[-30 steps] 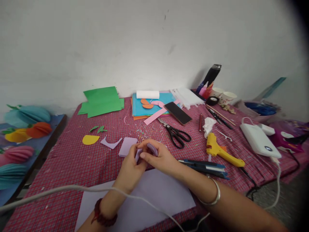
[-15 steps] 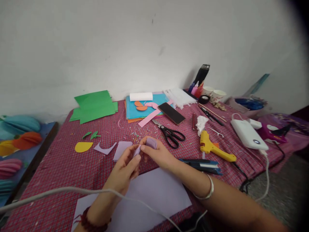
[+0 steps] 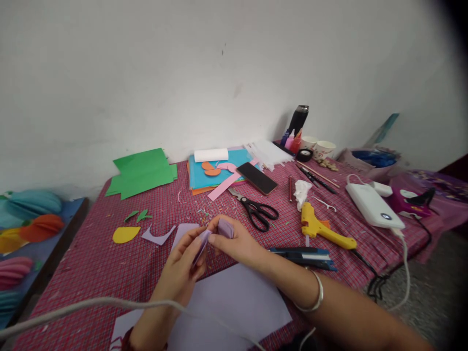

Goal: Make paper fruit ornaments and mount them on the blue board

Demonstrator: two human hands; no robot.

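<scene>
Both my hands meet over the middle of the red checked tablecloth [image 3: 91, 263]. My left hand [image 3: 181, 270] pinches one end of a small stack of folded lilac paper pieces [image 3: 214, 233]. My right hand [image 3: 237, 243] is closed on the other end of the same stack. A large lilac sheet [image 3: 237, 302] lies under my forearms at the table's near edge. A lilac rectangle [image 3: 183, 230] and a lilac offcut [image 3: 157, 236] lie just left of my hands.
Black scissors [image 3: 258, 212], a yellow glue gun [image 3: 321, 226] and a dark stapler [image 3: 303, 254] lie to the right. A phone [image 3: 256, 178], blue paper stack [image 3: 215, 170] and green sheets [image 3: 142, 168] sit at the back. A white power bank [image 3: 373, 207] sits far right. A white cable [image 3: 91, 304] crosses the foreground.
My left hand has drawn back toward me and tilted, pulling its end of the lilac stack down and left. The camera view has shifted, so the table appears lower and further left.
</scene>
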